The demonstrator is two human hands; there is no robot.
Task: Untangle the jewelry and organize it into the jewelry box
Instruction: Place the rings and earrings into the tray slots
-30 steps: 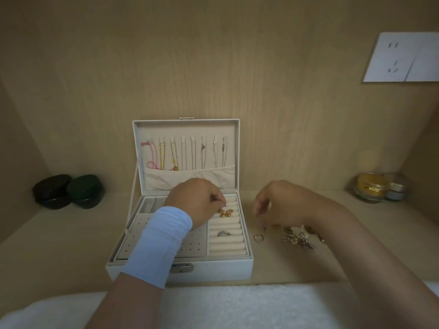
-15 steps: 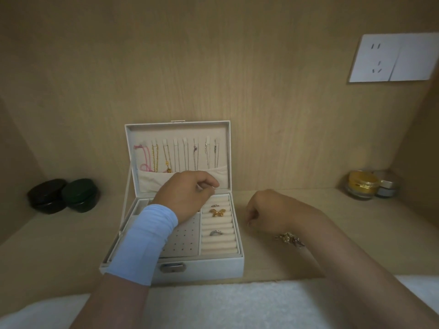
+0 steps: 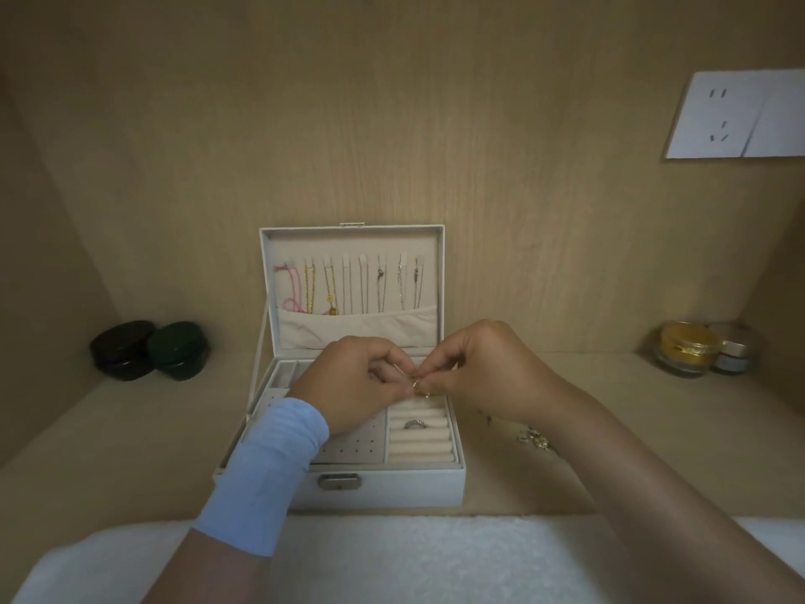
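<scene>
We pinch 1 small gold ring (image 3: 419,384) between left hand (image 3: 355,385) and right hand (image 3: 483,374), fingertips together; the ring rolls (image 3: 420,433) lie directly beneath, nearer us.

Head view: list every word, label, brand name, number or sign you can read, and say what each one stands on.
No text in this view can be read.
Small jar beside the yellow jar: its front may carry a label, too small and blurred to tell.
Jewelry box: metal latch, no lettering shows.
Wall socket plate: only plug slots, no print.
Two dark cases: no marking shows.
</scene>
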